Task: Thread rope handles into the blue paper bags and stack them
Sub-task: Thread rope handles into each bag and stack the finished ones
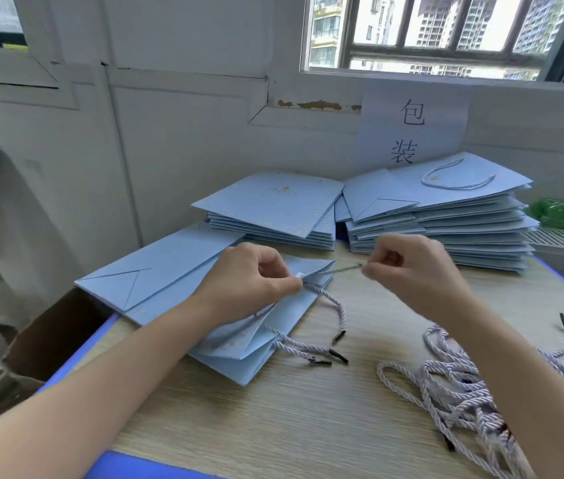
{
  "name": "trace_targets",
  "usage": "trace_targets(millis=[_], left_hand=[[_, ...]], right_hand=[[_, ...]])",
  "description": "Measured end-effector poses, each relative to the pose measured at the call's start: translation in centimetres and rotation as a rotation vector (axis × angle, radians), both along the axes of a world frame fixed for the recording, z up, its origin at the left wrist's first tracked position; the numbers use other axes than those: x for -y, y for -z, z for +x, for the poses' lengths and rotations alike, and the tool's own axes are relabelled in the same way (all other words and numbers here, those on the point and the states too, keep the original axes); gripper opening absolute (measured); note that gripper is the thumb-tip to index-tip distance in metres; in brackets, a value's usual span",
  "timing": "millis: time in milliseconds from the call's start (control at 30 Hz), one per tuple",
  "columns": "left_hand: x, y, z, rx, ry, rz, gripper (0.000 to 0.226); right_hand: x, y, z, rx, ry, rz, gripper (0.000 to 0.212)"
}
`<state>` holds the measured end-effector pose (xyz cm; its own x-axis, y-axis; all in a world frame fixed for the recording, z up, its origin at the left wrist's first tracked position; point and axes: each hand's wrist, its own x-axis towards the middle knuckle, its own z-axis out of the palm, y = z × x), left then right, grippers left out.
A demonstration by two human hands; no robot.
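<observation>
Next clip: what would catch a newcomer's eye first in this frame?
Two bare hands at centre: the left hand pinches a rope handle at the mouth of a flat blue bag, while the right hand pulls a thin dark tip out to the side. Behind them, two stacks of blue bags, the left stack without handles and the right stack topped by a roped bag. A tangle of loose ropes lies front right.

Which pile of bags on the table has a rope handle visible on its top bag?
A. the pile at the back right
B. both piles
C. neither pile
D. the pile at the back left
A: a rope handle loops across the top bag of the back right pile, while the top of the back left pile shows none.
</observation>
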<state>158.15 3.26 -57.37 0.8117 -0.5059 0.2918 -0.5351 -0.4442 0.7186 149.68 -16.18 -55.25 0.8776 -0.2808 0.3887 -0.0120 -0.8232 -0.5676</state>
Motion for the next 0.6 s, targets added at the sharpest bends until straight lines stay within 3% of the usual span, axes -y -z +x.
trace_targets(millis=[100,167,300,400,600], left_hand=[[0.0,0.0,0.0,0.018,0.009,0.014,0.015],[0.2,0.3,0.0,0.036,0.02,0.036,0.016],[0.4,0.6,-0.4,0.063,0.023,0.029,0.019],[0.4,0.5,-0.5,0.104,-0.005,-0.037,0.024],[1.0,0.1,-0.8,0.126,-0.08,-0.143,0.026]], right_hand=[[1.4,0.2,0.2,0.006,0.223,-0.106,0.023],[1.5,1.1,0.4,-0.073,0.253,-0.188,0.023],[-0.1,1.1,0.5,-0.159,-0.005,-0.019,0.017],[-2.1,1.2,0.5,-0.347,-0.225,0.106,0.021],[-3.9,1.8,0.8,-0.387,-0.147,0.187,0.032]])
